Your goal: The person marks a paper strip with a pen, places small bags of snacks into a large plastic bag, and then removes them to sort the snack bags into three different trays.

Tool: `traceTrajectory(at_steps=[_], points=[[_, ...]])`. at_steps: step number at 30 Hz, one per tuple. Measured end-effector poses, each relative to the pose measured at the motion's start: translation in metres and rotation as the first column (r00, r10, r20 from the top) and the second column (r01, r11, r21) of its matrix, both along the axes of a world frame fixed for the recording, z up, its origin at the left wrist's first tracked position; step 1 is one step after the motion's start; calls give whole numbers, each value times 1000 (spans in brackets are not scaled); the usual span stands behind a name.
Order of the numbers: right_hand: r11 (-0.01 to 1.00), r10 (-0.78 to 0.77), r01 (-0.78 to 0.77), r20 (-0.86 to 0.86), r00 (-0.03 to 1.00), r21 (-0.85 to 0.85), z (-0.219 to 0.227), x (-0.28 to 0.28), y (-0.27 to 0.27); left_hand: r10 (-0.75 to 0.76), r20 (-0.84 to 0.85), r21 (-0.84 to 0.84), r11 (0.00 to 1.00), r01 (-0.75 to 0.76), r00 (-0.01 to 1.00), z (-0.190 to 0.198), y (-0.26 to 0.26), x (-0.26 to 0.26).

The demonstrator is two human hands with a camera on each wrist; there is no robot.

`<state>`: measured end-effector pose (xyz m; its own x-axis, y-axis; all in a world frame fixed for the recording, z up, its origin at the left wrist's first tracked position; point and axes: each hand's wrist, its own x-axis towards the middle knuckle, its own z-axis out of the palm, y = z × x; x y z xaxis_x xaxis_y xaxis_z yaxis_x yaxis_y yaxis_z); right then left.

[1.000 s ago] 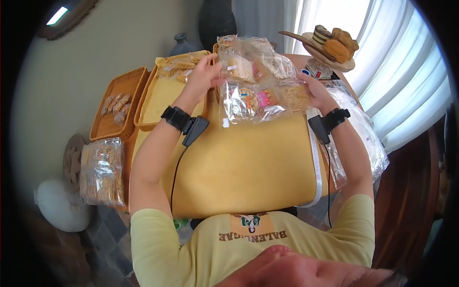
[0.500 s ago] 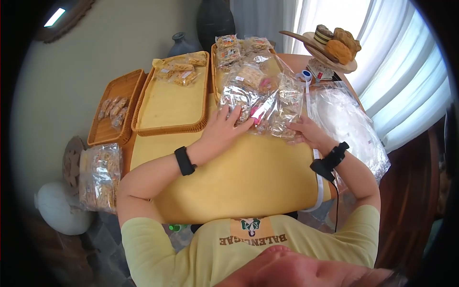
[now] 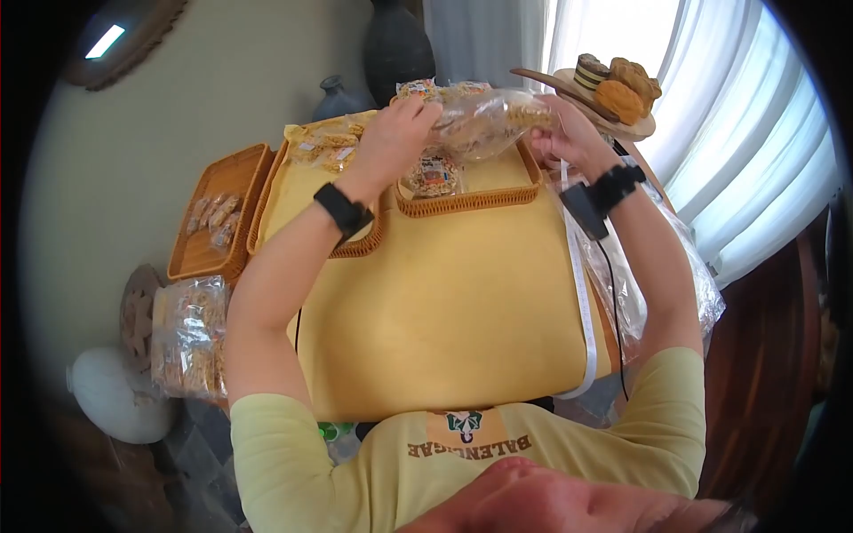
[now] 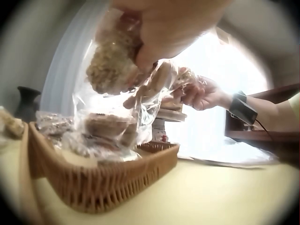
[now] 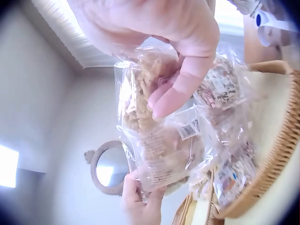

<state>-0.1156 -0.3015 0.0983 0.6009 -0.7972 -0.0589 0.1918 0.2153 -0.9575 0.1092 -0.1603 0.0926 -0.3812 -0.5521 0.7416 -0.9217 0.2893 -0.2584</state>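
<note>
Both hands hold a clear plastic bag (image 3: 487, 124) of wrapped, crumbly snacks up over the far wicker tray (image 3: 471, 206). My left hand (image 3: 397, 142) grips its left end; in the right wrist view, that hand's thumb and fingers (image 5: 132, 187) pinch the plastic. At the other end, my right hand (image 3: 573, 138) has its fingers curled over the bag beside a piece of pale, lumpy snack (image 5: 145, 84). Below the bag, a labelled snack packet (image 3: 433, 175) sits in the tray's near left corner. More packets (image 3: 418, 88) are at its back, partly hidden.
Left of the far tray stand a cloth-lined tray (image 3: 373, 240) with snack packets and a smaller tray (image 3: 178, 253) with wrapped pieces. A filled snack bag (image 3: 189, 338) stands at the table's left edge. Plastic sheets (image 3: 706, 298) and a white strip (image 3: 579, 293) lie right. A bread stand (image 3: 644, 126) stands behind.
The bag went from held up, to low at the tray's front under my left hand, to raised again over the tray. Both hands have moved away from my body with it.
</note>
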Motion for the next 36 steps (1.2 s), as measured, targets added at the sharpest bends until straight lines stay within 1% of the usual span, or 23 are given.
traceTrajectory(at_steps=[1,2,4,5,7,9,11,12,15,16,19,20,21,22,24,26,28,29,31,32,34,35,36], points=[[1000,-9,8,41,999,3,3,7,-12,-47,-37,10,999,48,998,10,-9,5],[1000,-2,2,50,999,-9,8,12,-16,-41,-28,-1,999,41,999,17,-17,11],[998,18,-23,77,997,60,15,19,-22,36,-17,137,990,-33,999,25,-29,20],[998,20,-24,84,996,50,16,20,-23,37,-10,128,991,-35,999,24,-32,21],[993,68,-67,-7,998,97,15,19,-24,13,-2,183,983,-12,1000,20,-39,22],[995,3,1,-41,999,97,15,16,-20,-46,3,160,986,45,999,22,-42,17],[996,90,-92,-108,990,-14,19,17,-22,22,120,206,977,-46,993,28,-47,17],[998,50,-48,-58,997,31,21,20,-23,50,158,229,970,-85,986,33,-50,18],[995,-16,16,6,1000,-98,35,22,-25,30,183,180,982,-63,983,52,-57,23],[995,-54,54,7,999,-87,44,23,-29,31,132,155,987,-52,991,59,-62,27],[981,-106,109,26,994,-162,78,21,-17,93,108,-10,996,-93,990,93,-67,38],[983,-46,61,89,995,-172,84,19,-21,92,110,-4,996,-92,990,102,-67,35],[984,-45,59,89,995,-166,91,19,-24,102,57,-56,993,-99,993,109,-68,31],[975,-43,60,81,996,-216,98,19,-27,113,4,-110,988,-111,994,112,-66,28],[947,-1,18,55,999,-320,101,17,-31,133,11,-93,987,-132,991,111,-66,29],[943,-14,27,40,999,-332,99,16,-31,144,17,-80,987,-142,989,110,-67,29],[938,-28,37,29,999,-344,100,13,-32,108,-16,-129,986,-109,994,110,-67,29],[932,-29,43,45,999,-360,103,11,-33,106,-15,-129,986,-107,994,112,-67,28],[926,-33,53,59,998,-374,107,6,-34,6,47,-316,949,9,999,119,-70,27],[903,-32,61,74,997,-425,112,4,-30,1,46,-312,950,14,999,124,-69,26],[845,-23,67,90,996,-531,123,-3,-20,159,122,-381,919,-102,980,144,-60,23],[847,-27,70,90,996,-526,129,-8,-16,155,122,-376,921,-99,980,152,-54,18],[818,9,59,116,993,-572,134,-13,-11,23,156,-419,907,45,987,160,-45,10]])
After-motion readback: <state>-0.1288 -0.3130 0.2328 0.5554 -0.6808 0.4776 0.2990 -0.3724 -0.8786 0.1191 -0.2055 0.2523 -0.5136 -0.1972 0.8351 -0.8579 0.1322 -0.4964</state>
